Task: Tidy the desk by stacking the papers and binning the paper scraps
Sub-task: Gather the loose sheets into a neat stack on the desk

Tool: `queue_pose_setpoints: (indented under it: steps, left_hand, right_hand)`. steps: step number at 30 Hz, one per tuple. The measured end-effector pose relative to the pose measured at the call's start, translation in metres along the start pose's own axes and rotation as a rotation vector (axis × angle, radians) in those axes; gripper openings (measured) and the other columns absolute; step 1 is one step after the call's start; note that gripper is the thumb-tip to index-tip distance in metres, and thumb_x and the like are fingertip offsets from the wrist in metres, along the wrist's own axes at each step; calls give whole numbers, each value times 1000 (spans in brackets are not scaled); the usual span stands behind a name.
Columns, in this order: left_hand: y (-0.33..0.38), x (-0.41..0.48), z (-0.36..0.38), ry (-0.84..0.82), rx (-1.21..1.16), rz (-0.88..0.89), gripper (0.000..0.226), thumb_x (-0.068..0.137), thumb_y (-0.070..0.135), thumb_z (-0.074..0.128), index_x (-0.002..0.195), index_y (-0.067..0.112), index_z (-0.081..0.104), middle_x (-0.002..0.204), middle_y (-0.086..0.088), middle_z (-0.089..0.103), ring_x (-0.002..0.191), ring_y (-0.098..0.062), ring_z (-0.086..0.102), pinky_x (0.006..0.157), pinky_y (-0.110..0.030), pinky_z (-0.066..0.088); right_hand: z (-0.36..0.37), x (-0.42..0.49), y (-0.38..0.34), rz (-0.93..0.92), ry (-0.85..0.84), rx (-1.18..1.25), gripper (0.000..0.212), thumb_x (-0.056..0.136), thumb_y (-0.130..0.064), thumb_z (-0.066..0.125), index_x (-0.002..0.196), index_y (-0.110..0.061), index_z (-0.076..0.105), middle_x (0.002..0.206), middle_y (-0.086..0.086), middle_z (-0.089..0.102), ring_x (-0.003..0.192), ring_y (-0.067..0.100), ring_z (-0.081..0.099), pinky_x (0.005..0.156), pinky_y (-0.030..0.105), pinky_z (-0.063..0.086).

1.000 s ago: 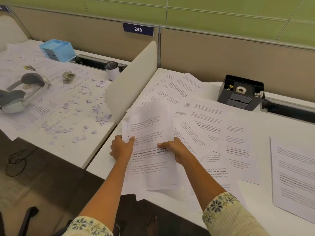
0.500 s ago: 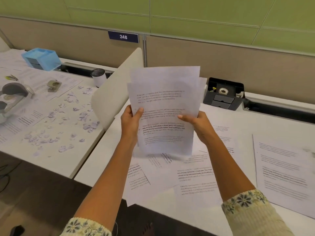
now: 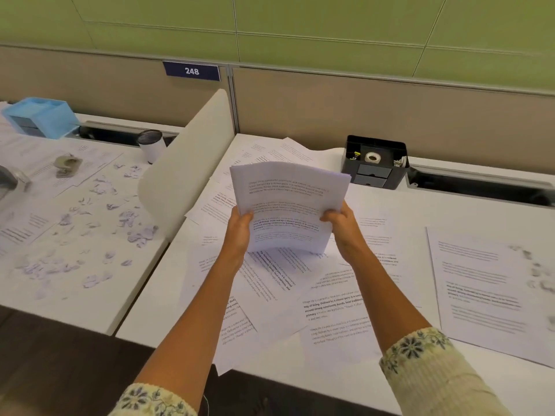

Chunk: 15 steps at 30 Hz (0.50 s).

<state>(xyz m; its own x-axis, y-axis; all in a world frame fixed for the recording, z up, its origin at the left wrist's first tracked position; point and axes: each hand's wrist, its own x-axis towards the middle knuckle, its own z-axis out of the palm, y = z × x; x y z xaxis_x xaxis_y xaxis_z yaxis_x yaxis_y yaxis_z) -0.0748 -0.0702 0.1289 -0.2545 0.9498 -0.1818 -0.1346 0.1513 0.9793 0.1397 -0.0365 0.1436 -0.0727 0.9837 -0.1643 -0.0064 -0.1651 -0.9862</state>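
A bundle of printed sheets (image 3: pixel 288 202) is held upright above the white desk (image 3: pixel 420 211), its lower edge near the desk. My left hand (image 3: pixel 240 232) grips its left edge and my right hand (image 3: pixel 341 225) grips its right edge. Loose printed papers (image 3: pixel 303 295) lie fanned and overlapping on the desk under my arms. More sheets (image 3: pixel 267 151) lie behind the bundle. A separate pile of sheets (image 3: pixel 486 292) sits at the right. Many small paper scraps (image 3: pixel 99 229) are scattered over the neighbouring desk on the left.
A curved white divider (image 3: pixel 186 175) separates the two desks. A black desk organiser (image 3: pixel 375 163) with a tape roll stands at the back. On the left desk are a blue box (image 3: pixel 42 117), a white cup (image 3: pixel 151 145), a small stapler-like item (image 3: pixel 67 165) and more sheets.
Both hands lifted the bundle off the desk, held it high, then brought it down and squared it so its edges line up more neatly. The camera view shifted.
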Motion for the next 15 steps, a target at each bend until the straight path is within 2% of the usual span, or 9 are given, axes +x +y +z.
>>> queue_pose_setpoints:
  steps: [4,7,9,11,13,15]
  left_hand:
    - [-17,3,4,-34,144,-42,33,105,25,34,138,25,38,118,4,56,99,-5,56,67,-16,45]
    - [-20,3,18,-26,227,21,32,104,20,32,135,20,39,119,2,56,107,-15,57,76,-20,46]
    - [-20,1,33,-30,296,61,29,103,17,32,131,16,41,119,0,57,106,-18,58,80,-23,47]
    - [-20,-1,54,-48,386,98,30,103,17,32,133,13,38,115,2,57,93,-9,57,77,-19,43]
    - [-21,-5,80,-100,484,106,35,103,17,31,138,13,33,100,5,55,79,-4,52,72,-21,43]
    - [-24,-10,109,-172,549,83,42,103,16,32,145,14,27,100,3,53,83,-11,52,76,-28,42]
  right_hand:
    - [-4,-5,30,84,110,-65,26,96,-6,50,120,-14,56,119,6,63,114,27,56,102,49,46]
    - [-15,-15,37,24,220,-33,14,98,-11,50,106,-15,60,101,-1,67,99,22,62,79,30,53]
    - [-29,-20,37,-16,291,-9,12,98,-14,51,106,-16,60,95,-5,68,90,14,65,70,22,52]
    - [-49,-24,35,-22,339,-21,16,99,-16,50,112,-14,59,99,-3,68,89,14,66,75,27,55]
    - [-75,-27,33,5,380,-65,19,100,-18,48,116,-14,58,106,2,68,92,20,66,82,36,56]
    - [-105,-32,33,53,423,-87,23,99,-19,48,120,-14,57,111,6,67,96,26,66,85,43,56]
